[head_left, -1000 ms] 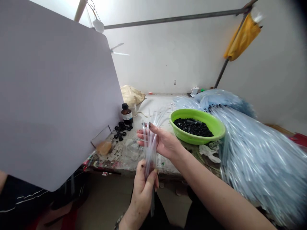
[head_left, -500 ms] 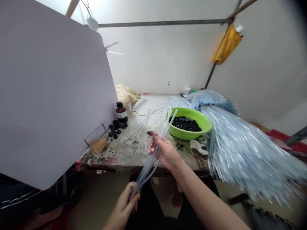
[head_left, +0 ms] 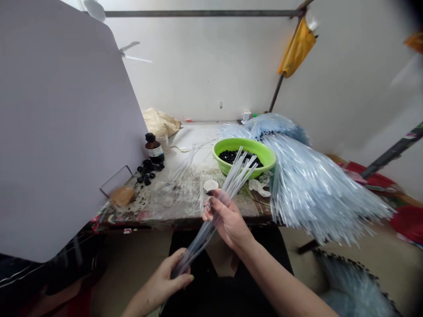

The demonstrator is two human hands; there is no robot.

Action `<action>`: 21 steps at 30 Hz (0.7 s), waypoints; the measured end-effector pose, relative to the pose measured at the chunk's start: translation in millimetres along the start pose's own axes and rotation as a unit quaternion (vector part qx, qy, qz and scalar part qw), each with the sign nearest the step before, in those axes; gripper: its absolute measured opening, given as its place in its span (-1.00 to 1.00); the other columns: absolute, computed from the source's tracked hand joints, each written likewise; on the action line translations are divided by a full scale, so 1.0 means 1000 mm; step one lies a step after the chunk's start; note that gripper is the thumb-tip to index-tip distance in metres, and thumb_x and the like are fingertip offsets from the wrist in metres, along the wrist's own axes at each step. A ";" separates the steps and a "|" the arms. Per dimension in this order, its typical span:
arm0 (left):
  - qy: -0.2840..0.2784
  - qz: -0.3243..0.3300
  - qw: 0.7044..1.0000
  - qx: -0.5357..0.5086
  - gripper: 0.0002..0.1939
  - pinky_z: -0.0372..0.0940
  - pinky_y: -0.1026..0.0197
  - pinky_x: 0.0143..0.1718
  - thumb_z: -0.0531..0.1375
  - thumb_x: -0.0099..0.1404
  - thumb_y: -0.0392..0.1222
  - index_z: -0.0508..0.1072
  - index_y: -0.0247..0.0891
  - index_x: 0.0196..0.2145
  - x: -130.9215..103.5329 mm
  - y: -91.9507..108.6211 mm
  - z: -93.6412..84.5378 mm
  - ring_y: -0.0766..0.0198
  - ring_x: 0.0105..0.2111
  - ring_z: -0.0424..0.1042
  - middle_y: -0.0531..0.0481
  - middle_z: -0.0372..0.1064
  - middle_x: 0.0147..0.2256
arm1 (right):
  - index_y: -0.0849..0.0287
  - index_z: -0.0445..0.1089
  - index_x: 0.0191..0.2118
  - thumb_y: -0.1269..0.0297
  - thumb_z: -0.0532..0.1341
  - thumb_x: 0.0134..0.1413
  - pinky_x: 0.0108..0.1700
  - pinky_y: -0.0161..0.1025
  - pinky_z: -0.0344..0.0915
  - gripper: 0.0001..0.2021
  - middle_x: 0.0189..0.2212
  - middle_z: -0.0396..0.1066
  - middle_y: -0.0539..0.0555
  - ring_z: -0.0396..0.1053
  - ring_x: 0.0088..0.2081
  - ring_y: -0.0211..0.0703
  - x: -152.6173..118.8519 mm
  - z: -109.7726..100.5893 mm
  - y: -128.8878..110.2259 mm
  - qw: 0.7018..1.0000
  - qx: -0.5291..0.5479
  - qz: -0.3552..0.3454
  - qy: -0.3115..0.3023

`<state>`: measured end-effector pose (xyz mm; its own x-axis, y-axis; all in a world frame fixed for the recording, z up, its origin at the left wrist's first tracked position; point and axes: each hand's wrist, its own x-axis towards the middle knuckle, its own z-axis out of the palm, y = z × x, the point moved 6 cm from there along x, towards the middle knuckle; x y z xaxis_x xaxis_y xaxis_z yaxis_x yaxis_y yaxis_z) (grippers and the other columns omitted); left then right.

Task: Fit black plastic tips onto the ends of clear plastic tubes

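Observation:
A bundle of thin clear plastic tubes (head_left: 235,176) slants across my lap and up over the table's front edge. My left hand (head_left: 175,272) is closed around its lower end. Higher up, my right hand (head_left: 229,220), with dark-stained fingertips, grips the bundle's middle between thumb and fingers. The tubes' free upper ends fan out in front of a green basin (head_left: 220,166), which holds many small black pieces (head_left: 227,156). Just beyond my right fingertips lies a round white disc or dish (head_left: 210,185). Several loose clear tubes (head_left: 181,171) lie on the table to the left.
Large piles of clear tubes (head_left: 324,189) hang over the table's right side; more tubes (head_left: 357,286) stand below. At left are a brown bottle (head_left: 154,149), black caps (head_left: 145,176) and a grey panel (head_left: 66,132). Crumpled white paper (head_left: 259,188) lies by the basin.
The bundle's upper ends have shifted right relative to the basin and spread apart. The white disc has come into sight by my right fingers. The whole view has shifted, moving the table leftward.

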<state>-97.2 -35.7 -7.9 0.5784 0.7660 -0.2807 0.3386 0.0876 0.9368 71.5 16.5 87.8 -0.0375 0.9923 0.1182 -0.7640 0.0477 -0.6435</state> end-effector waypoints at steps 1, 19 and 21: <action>-0.006 0.013 1.000 0.006 -0.73 0.17 0.27 -0.39 0.25 0.15 -0.03 0.35 -0.23 -0.27 0.001 0.008 0.003 0.30 -0.43 0.24 0.09 0.25 -0.42 | 0.12 0.36 -0.27 0.29 0.31 0.00 -0.40 -0.30 0.24 -0.84 -0.55 0.28 -0.09 0.19 -0.56 -0.36 -0.001 0.000 -0.005 1.000 -0.001 -0.002 0.009; 0.127 0.150 0.969 -0.150 -0.75 0.21 0.21 -0.51 0.20 0.24 -0.07 0.32 -0.22 -0.51 0.037 0.092 0.027 0.29 -0.63 0.28 0.09 0.27 -0.66 | 0.09 0.31 0.00 0.24 0.32 -0.04 -0.15 -0.26 0.34 -0.57 -0.25 0.42 -0.02 0.40 -0.25 -0.24 -0.022 0.040 -0.033 0.966 -0.207 0.044 -0.152; 0.164 0.196 0.947 -0.194 -0.79 0.22 0.23 -0.52 0.22 0.23 -0.09 0.33 -0.22 -0.48 0.031 0.101 0.013 0.32 -0.62 0.26 0.11 0.24 -0.65 | 0.10 0.30 0.02 0.24 0.32 -0.04 -0.10 -0.23 0.34 -0.55 -0.17 0.41 0.01 0.40 -0.16 -0.19 -0.022 0.035 -0.035 0.963 -0.219 0.030 -0.155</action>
<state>-35.1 -11.0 75.5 0.3196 0.9393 0.1248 -0.1897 -0.0656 0.9797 76.3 -10.6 134.2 -0.3152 0.9162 0.2474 -0.4118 0.1028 -0.9055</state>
